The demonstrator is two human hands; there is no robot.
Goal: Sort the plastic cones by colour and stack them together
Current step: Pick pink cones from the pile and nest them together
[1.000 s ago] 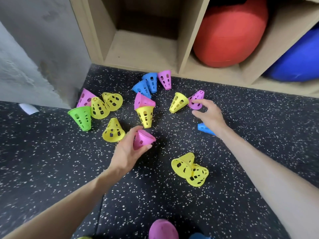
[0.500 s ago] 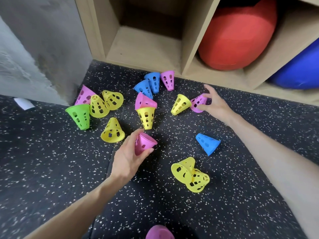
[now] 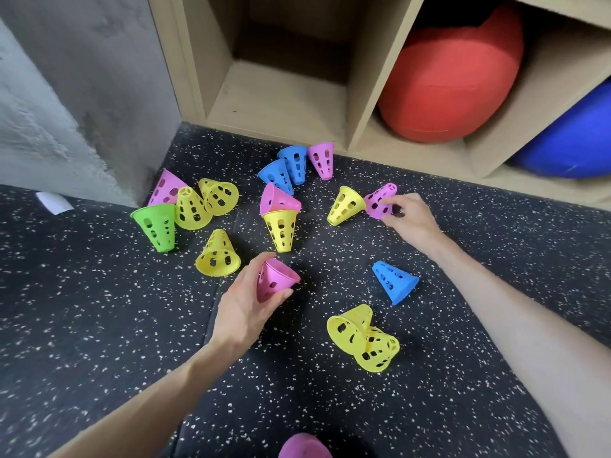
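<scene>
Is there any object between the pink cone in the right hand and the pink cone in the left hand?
No. Only bare floor lies between the right hand's pink cone and the left hand's pink cone; the yellow cone sits beside that path.

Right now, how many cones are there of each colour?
Yellow cones: 7
Pink cones: 5
Blue cones: 3
Green cones: 1
Total: 16
The pink thing at the bottom edge is cut off, so it is not counted.
</scene>
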